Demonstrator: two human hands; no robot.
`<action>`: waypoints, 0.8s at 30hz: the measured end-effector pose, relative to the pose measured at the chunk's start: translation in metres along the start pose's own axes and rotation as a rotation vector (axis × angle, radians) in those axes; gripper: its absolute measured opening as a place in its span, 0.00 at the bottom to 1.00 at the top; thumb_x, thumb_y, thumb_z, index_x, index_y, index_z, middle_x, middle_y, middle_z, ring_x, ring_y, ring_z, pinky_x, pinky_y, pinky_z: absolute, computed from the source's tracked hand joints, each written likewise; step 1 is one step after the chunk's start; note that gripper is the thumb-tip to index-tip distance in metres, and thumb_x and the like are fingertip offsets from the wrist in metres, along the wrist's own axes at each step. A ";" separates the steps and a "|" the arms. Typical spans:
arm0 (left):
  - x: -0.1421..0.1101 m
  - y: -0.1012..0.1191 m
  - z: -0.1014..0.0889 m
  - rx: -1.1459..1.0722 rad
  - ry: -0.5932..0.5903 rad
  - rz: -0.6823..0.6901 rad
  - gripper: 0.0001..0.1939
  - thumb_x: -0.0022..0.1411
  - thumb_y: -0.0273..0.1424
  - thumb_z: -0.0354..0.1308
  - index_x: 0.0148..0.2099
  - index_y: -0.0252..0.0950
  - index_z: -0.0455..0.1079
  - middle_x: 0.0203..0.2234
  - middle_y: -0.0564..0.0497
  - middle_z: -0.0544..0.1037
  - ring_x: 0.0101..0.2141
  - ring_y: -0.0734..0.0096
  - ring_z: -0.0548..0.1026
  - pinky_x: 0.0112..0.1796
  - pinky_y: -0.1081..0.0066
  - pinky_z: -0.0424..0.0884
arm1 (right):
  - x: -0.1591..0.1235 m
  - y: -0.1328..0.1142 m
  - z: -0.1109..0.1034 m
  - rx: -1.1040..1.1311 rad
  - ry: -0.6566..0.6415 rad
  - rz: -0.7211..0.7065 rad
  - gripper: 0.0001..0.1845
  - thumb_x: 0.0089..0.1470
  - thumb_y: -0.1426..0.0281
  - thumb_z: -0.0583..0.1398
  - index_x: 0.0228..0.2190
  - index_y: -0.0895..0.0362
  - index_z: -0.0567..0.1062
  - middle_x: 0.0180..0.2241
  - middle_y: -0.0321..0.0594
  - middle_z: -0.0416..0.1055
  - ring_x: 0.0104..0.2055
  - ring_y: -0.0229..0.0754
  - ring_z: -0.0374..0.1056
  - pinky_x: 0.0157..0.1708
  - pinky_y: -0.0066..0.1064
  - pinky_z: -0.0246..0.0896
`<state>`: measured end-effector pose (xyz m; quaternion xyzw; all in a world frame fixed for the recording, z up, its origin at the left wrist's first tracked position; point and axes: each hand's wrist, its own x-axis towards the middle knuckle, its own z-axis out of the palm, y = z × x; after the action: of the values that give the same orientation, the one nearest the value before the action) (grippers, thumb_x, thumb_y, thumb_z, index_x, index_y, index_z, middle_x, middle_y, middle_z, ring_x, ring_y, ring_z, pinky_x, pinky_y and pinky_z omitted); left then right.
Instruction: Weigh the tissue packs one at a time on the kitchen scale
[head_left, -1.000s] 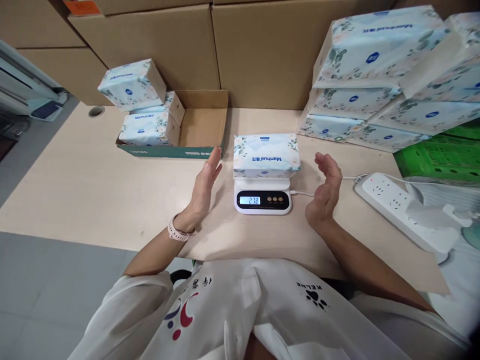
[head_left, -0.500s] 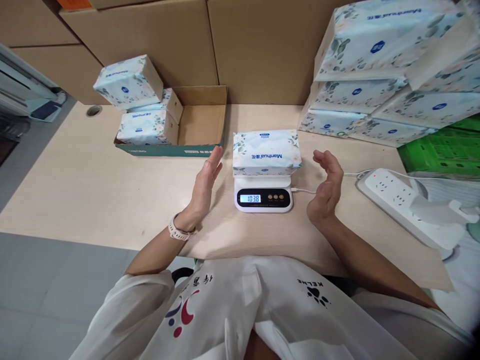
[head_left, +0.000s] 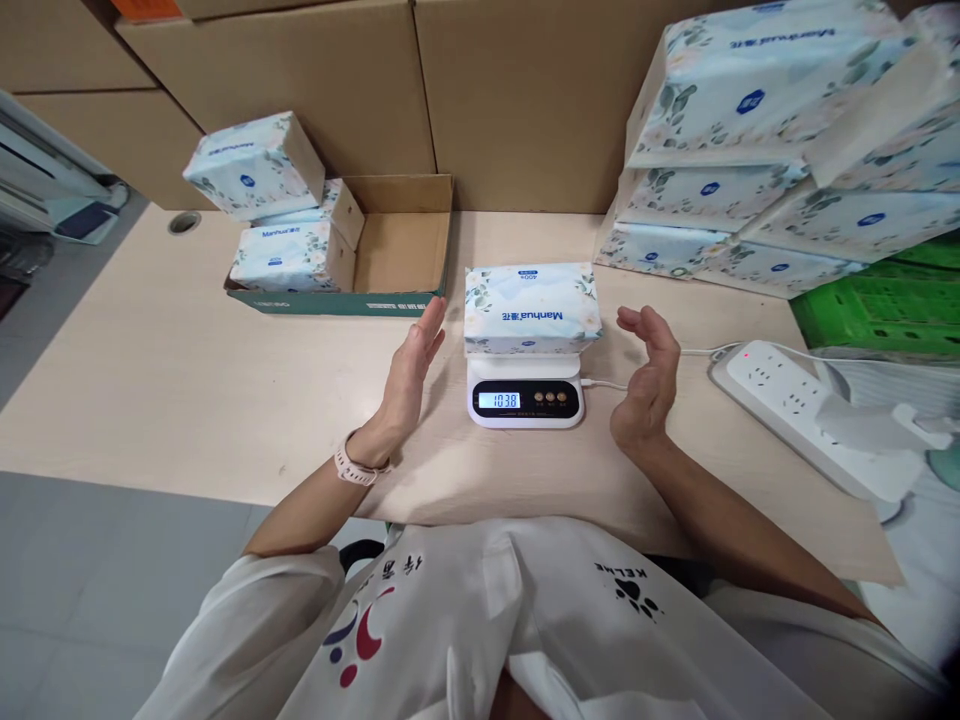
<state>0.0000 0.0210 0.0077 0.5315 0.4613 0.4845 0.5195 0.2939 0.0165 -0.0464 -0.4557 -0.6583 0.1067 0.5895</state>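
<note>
White, blue-floral rect. tissue pack (head_left: 532, 310) is borne by a white plastic digital scale (head_left: 525, 367); 103.8 is displayed. L hand (head_left: 409, 370), approx. 8 o'clock from pack, and R hand (head_left: 649, 378), approx. 4 o'clock, are held open, empty, w/ pack untouched. Three similar packs are held in a green-sided cardboard tray (head_left: 405, 250), 9–10 o'clock.

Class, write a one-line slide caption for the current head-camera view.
A tissue pack rests on a white digital scale reading 103.8, with the left hand and right hand apart on either side.
</note>
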 end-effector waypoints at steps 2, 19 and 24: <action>0.000 0.001 0.001 -0.014 0.005 -0.011 0.39 0.73 0.60 0.39 0.76 0.45 0.56 0.77 0.49 0.54 0.77 0.58 0.50 0.76 0.53 0.50 | 0.000 0.000 0.001 0.014 -0.001 -0.016 0.31 0.70 0.52 0.46 0.69 0.43 0.62 0.63 0.45 0.70 0.63 0.54 0.70 0.64 0.64 0.65; -0.002 0.001 0.002 0.022 -0.023 -0.024 0.38 0.74 0.59 0.36 0.76 0.48 0.55 0.77 0.52 0.53 0.77 0.58 0.49 0.76 0.52 0.50 | -0.002 -0.003 0.001 -0.004 -0.071 0.049 0.34 0.69 0.48 0.45 0.69 0.47 0.60 0.62 0.48 0.72 0.64 0.55 0.70 0.66 0.65 0.61; -0.002 0.003 0.002 0.022 -0.017 -0.037 0.38 0.74 0.60 0.37 0.76 0.48 0.56 0.77 0.54 0.53 0.77 0.59 0.48 0.76 0.53 0.48 | -0.002 -0.003 0.000 -0.001 -0.097 0.061 0.34 0.69 0.48 0.45 0.70 0.47 0.59 0.62 0.48 0.73 0.66 0.56 0.69 0.68 0.66 0.56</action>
<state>0.0015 0.0187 0.0104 0.5328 0.4720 0.4652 0.5263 0.2919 0.0131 -0.0455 -0.4703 -0.6719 0.1462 0.5532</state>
